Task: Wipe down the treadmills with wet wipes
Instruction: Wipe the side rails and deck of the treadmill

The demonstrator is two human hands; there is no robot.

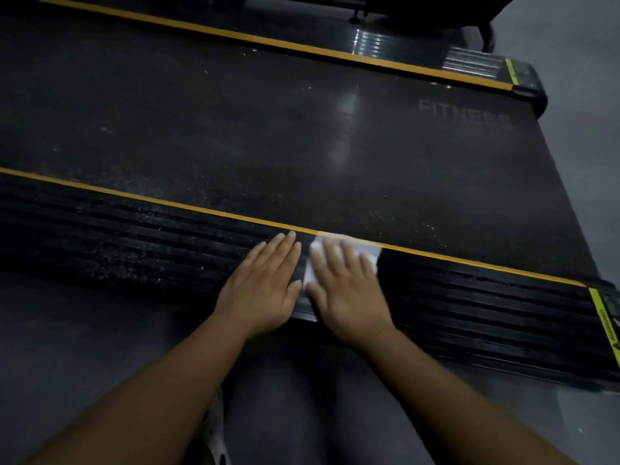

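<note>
Dust (pixel 110 263) speckles the ribbed side rail (pixel 151 236) well to the left of the left fingers, pale grit caught in the grooves. The left hand (pixel 261 283) lies flat on that rail, its fingers (pixel 281 253) straight and close together, gripping nothing. The fingertips reach the yellow stripe (pixel 167 200) that edges the belt (pixel 268 146).

Just right of them, the wet wipe (pixel 367 253) is spread on the rail under the right hand (pixel 347 290). That hand's fingers (pixel 335 260) are also stretched flat, pressing the cloth down rather than pinching it. The wipe's far edge laps over the stripe, and white shows on both sides of the fingers. This hand is slightly blurred.

Right of those fingers the rail looks darker and freer of specks, running on to a yellow warning label (pixel 602 317) at the end. The dusty stretch on the left seems to be what is left of this rail.

The main risk is the hold. With only a flat palm on it, the wipe may bunch or slide out as it drags across the ribs. Grit could be pushed along the grooves or over the stripe onto the belt instead of being lifted. The left hand also lies directly in the wipe's path and would block a leftward stroke unless it shifts.
</note>
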